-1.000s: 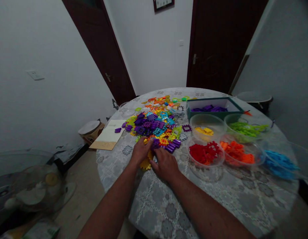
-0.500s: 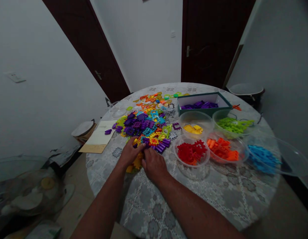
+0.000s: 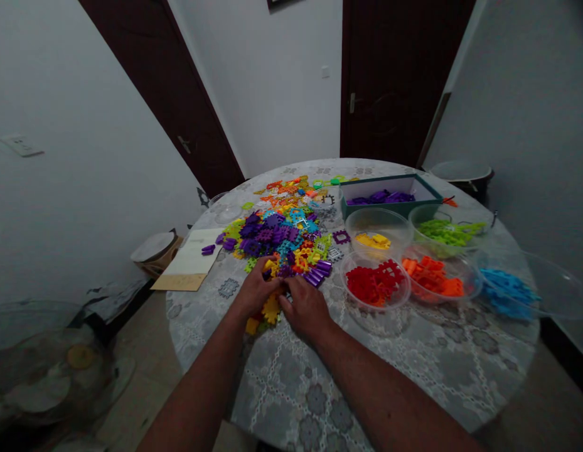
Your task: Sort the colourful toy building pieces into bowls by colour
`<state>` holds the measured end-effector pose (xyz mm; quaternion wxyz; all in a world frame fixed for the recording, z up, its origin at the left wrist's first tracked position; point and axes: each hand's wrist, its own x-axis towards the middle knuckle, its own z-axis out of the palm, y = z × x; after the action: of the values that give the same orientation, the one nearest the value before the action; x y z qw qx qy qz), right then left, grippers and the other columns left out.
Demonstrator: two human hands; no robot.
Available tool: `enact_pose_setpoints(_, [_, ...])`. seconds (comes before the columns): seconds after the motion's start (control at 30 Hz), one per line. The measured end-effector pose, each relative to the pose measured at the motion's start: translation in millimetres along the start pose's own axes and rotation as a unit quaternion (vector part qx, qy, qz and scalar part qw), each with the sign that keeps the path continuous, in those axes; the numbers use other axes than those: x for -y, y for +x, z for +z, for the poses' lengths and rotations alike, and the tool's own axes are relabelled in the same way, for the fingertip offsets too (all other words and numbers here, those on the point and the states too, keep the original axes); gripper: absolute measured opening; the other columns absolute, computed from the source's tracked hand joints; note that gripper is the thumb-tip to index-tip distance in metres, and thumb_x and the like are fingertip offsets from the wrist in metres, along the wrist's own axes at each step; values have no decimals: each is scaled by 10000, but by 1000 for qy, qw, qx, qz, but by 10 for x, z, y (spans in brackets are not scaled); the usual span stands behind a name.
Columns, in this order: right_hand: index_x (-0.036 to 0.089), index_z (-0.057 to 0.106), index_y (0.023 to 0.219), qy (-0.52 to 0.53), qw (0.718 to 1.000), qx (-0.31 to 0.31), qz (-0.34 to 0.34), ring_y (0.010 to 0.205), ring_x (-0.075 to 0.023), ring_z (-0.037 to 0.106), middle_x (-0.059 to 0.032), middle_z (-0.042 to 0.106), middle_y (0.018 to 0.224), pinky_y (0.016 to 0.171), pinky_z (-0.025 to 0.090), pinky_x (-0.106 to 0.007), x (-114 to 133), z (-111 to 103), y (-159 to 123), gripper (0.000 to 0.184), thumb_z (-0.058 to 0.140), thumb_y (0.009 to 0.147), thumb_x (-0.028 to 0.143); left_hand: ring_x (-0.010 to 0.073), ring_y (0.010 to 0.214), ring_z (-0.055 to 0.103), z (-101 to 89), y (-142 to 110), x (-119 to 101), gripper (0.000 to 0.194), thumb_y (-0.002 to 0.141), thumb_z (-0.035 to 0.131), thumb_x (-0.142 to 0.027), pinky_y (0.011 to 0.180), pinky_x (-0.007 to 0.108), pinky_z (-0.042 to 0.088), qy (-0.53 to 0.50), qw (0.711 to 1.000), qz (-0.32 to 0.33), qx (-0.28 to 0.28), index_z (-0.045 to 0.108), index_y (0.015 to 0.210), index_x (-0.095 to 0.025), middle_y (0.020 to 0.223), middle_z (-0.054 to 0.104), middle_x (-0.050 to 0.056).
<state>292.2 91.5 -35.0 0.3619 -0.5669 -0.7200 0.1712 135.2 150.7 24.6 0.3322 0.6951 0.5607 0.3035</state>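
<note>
My left hand [image 3: 257, 290] is closed at the near edge of a heap of interlocking plastic building pieces [image 3: 272, 232]. My right hand [image 3: 309, 306] sits close beside it, fingers curled inward so the two sets of fingertips nearly meet. What they pinch is hidden by the fingers. Between and below the hands lie yellow building pieces [image 3: 271, 311], notched along their edges. Several purple tube-shaped pieces [image 3: 318, 274] lie just past my right hand. A grey notched piece [image 3: 228, 287] rests on the tablecloth left of my left hand.
Clear plastic bowls at right hold red pieces [image 3: 376, 282], orange pieces [image 3: 432, 276], yellow pieces [image 3: 373, 241], green pieces [image 3: 451, 232] and blue pieces [image 3: 508, 292]. Behind them stands a green-edged box [image 3: 408, 208] with purple pieces. A cardboard sheet [image 3: 181, 282] lies at the left edge.
The view has shifted slightly, so the table contents appear a little farther right. Both hands stay together at the heap's near edge, with small changes in finger position.
</note>
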Motion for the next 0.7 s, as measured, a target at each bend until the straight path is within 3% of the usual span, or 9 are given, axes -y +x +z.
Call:
enact_pose_setpoints(0.1, [194, 645, 1267, 11, 1000, -19, -7, 1092, -258, 672, -110, 700, 1169, 926, 538, -363, -45, 43, 2, 307, 672, 965, 242, 244, 896, 687, 52, 35, 18, 555, 791, 740, -290, 887, 373, 542, -15, 1000, 2, -10, 624, 1329, -220, 1029, 728, 30])
enact_pose_setpoints(0.43, [198, 682, 1257, 78, 995, -63, -31, 1081, -257, 700, -107, 724, 1163, 973, 562, -392, -80, 19, 9, 312, 690, 946, 228, 242, 975, 678, 82, 67, 74, 484, 745, 736, -222, 927, 362, 526, -83, 996, 24, -32, 685, 1225, -243, 1095, 736, 28])
enact_pose_setpoints(0.7, [206, 718, 1199, 102, 992, -74, -26, 1080, -249, 705, -101, 736, 1141, 996, 557, -393, -93, -18, 18, 251, 632, 964, 193, 198, 804, 675, 83, 28, 114, 494, 729, 735, -245, 721, 292, 540, -215, 976, -31, -24, 646, 1215, -234, 968, 720, -3])
